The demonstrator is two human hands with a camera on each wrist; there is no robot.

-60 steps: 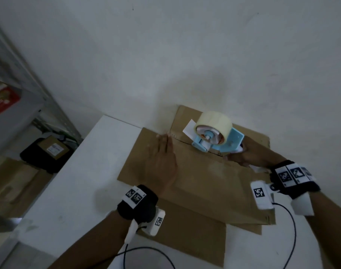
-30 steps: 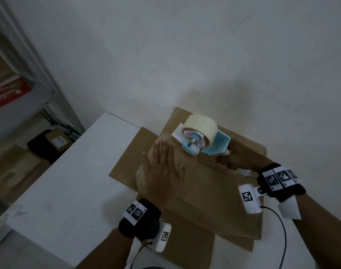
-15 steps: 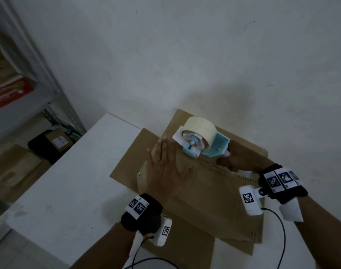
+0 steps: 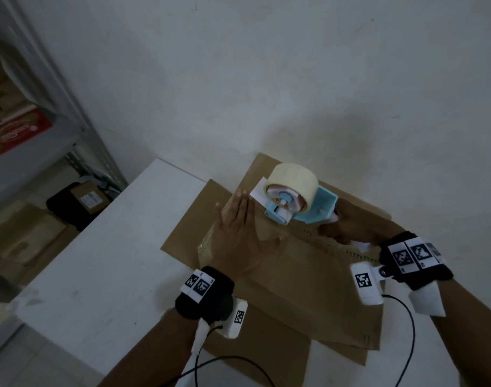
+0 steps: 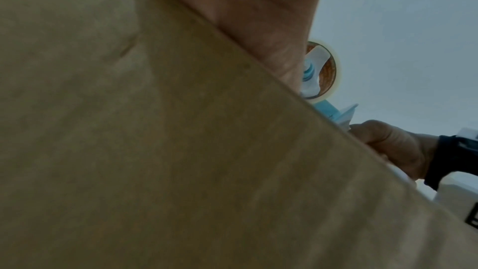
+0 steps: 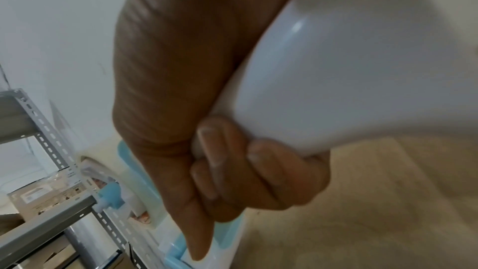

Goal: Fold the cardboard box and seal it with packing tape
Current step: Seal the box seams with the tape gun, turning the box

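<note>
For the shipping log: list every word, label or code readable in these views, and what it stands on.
No text reads clearly.
Red carton on the shelf: printed wording, too blurred.
Brown parcel on the floor: white label, too small.
Shelf box: label print, illegible.
Wristband markers: square code patterns, no words.

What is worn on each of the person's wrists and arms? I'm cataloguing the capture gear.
Both forearms are bare, without sleeves. The left hand and right hand each have a black wrist band bearing white square-patterned marker tags, a white camera module carrying another tag, and a thin black cable.
</note>
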